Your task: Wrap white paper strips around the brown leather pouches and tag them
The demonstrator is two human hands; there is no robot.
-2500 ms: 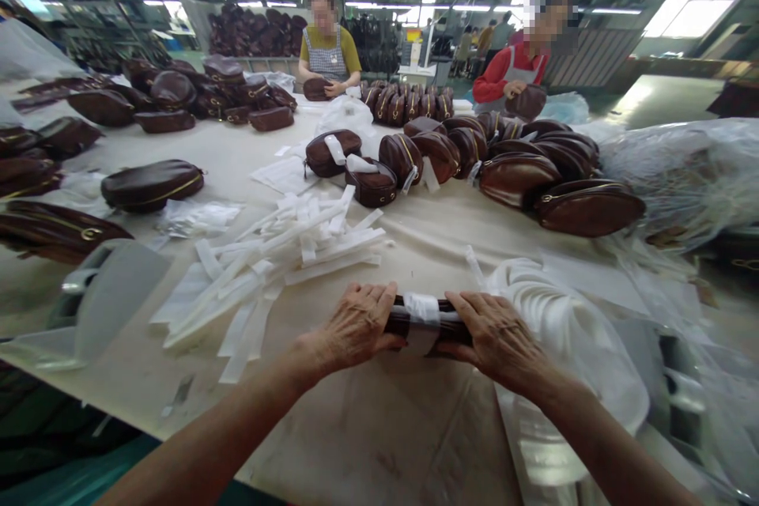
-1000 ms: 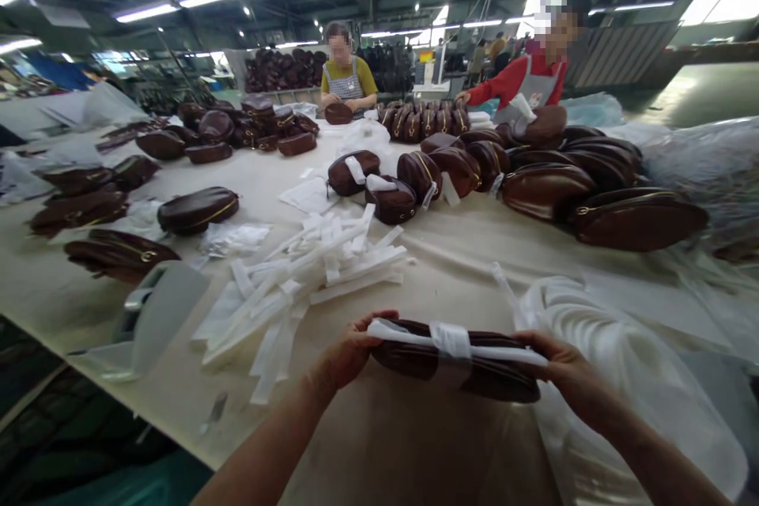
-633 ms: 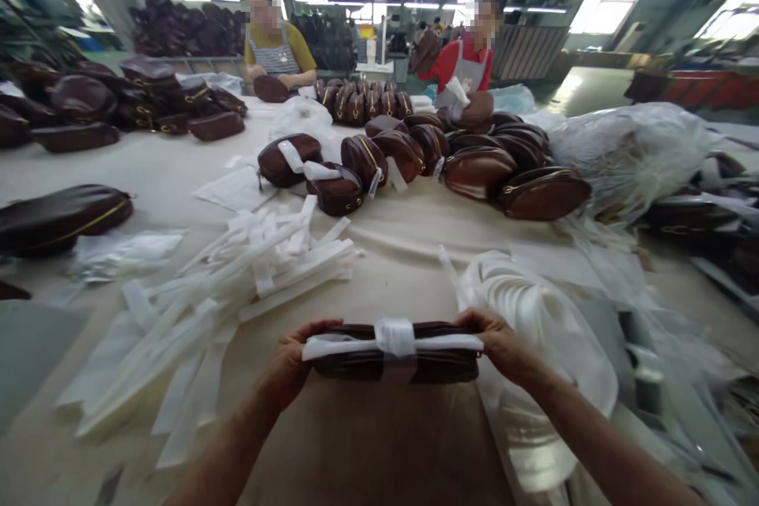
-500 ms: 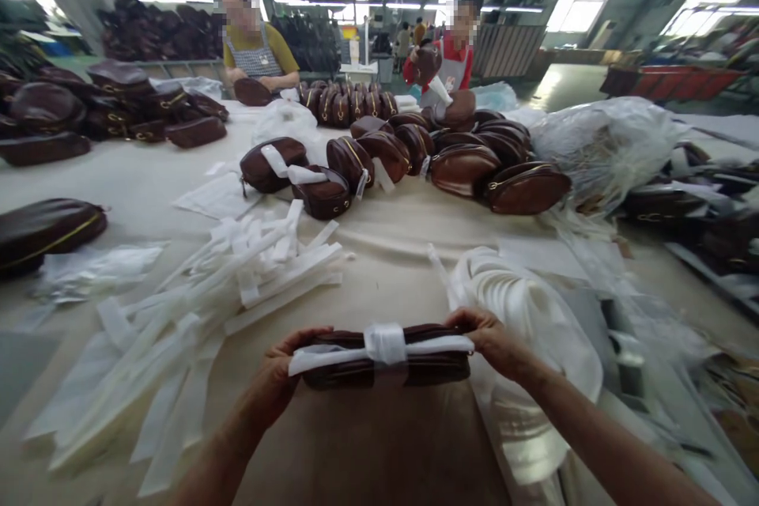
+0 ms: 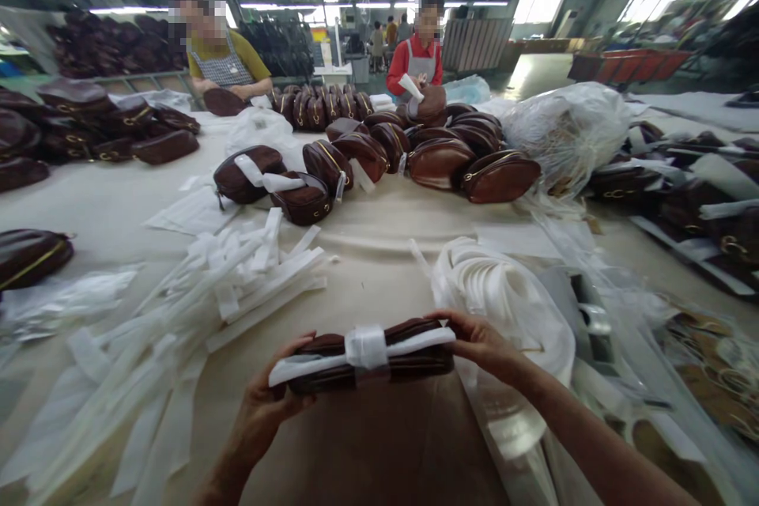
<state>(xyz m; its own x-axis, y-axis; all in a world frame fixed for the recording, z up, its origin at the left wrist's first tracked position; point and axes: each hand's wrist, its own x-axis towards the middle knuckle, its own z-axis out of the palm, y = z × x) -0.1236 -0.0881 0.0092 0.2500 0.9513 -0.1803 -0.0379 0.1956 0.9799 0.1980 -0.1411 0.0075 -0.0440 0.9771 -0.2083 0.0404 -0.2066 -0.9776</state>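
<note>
Between my hands is a dark brown leather bag (image 5: 415, 360), seen edge-on, with a white strip (image 5: 323, 364) along its top and a translucent band (image 5: 366, 348) wrapped around its middle. My left hand (image 5: 276, 391) grips the bag's left end, thumb below and fingers behind. At the right end, my right hand (image 5: 474, 340) holds the bag with its fingers over the top corner. The bag tilts slightly, its right end higher. Loose white strips (image 5: 237, 292) lie to the left, and a white foam roll (image 5: 504, 300) is on the right.
Brown bags (image 5: 442, 162) stand across the table (image 5: 368, 253), with another pile (image 5: 118, 122) at the back left. A large plastic bundle (image 5: 563, 134) sits at the back right. Across the table are a person in a yellow top (image 5: 246, 55) and one in red (image 5: 398, 67), handling bags.
The view has turned slightly right. The held bag has tilted, its right end now higher. My left thumb now shows under its left end. The person in red is more upright.
</note>
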